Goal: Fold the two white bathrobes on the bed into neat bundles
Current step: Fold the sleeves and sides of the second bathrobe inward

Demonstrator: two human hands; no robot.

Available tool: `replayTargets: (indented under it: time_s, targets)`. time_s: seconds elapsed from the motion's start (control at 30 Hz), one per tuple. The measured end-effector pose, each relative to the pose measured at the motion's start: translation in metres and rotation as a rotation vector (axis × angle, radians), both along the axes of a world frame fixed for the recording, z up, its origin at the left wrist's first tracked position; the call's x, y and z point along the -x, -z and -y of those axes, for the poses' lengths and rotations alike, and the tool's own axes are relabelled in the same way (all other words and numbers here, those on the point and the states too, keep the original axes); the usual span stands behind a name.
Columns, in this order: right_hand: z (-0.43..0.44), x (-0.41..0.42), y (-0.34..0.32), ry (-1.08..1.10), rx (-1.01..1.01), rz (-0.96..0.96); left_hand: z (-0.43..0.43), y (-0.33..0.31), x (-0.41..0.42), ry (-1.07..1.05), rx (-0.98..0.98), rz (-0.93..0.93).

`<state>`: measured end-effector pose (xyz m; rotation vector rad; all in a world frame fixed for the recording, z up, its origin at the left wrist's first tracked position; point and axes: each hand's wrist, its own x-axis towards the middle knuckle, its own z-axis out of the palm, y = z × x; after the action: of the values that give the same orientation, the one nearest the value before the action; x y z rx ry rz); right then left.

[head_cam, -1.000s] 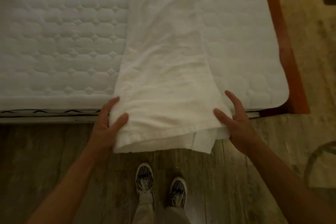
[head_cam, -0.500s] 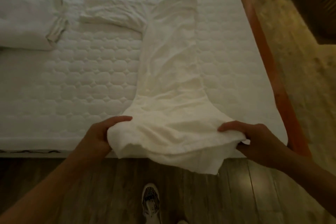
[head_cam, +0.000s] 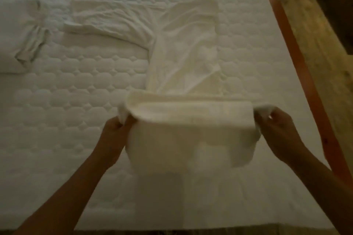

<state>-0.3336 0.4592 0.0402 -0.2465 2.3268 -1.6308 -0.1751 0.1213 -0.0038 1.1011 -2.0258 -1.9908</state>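
My left hand [head_cam: 116,129] and right hand [head_cam: 275,122] pinch the long white cotton bathrobe [head_cam: 183,59]'s lifted hem at frame centre; next, laying it toward the collar.

Nothing to read here. No lettering, label, brand or number shows on the white cloth bathrobe [head_cam: 183,53], on the white quilted mattress [head_cam: 76,101] of the bed, or on the orange-brown wooden bed rail [head_cam: 290,44]. The view is dim and blurred.
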Motion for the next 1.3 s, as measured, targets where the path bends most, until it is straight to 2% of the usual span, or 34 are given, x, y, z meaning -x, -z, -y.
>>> replayTargets:
  time_s: [0.07, 0.23, 0.47, 0.53, 0.57, 0.63, 0.7, 0.77, 0.8, 0.9, 1.17, 1.3]
  targets:
    - [0.031, 0.041, 0.029, 0.123, 0.001, 0.132, 0.011, 0.024, 0.053, -0.063, -0.036, 0.084]
    - [0.069, 0.104, 0.119, 0.218, -0.425, 0.228, 0.03, 0.09, 0.118, -0.04, 0.166, 0.235]
    - [0.076, 0.085, 0.132, 0.384, -0.505, 0.124, 0.025, 0.097, 0.118, -0.034, 0.459, 0.267]
    - [0.085, 0.081, 0.125, 0.348, -0.545, -0.022, 0.016, 0.093, 0.128, 0.016, 0.676, 0.398]
    - [0.094, 0.076, 0.12, 0.284, -0.564, -0.151, 0.008, 0.088, 0.132, 0.035, 0.825, 0.38]
    - [0.121, 0.064, 0.113, 0.082, -0.621, -0.418, -0.016, 0.074, 0.143, 0.197, 1.076, 0.157]
    - [0.144, 0.047, 0.12, -0.193, -0.78, -0.538, -0.033, 0.085, 0.14, 0.531, 1.2, 0.063]
    - [0.143, 0.037, 0.141, -0.361, -0.947, -0.475, -0.028, 0.114, 0.127, 0.721, 1.209, 0.144]
    - [0.137, 0.036, 0.15, -0.361, -0.977, -0.412, -0.021, 0.125, 0.12, 0.747, 1.186, 0.184]
    - [0.12, 0.045, 0.166, -0.278, -1.001, -0.309, -0.01, 0.139, 0.118, 0.718, 1.167, 0.223]
    - [0.123, 0.048, 0.162, -0.3, -0.977, -0.293, -0.014, 0.133, 0.123, 0.689, 1.192, 0.233]
    - [0.126, 0.05, 0.156, -0.332, -0.972, -0.285, -0.009, 0.118, 0.128, 0.749, 1.251, 0.238]
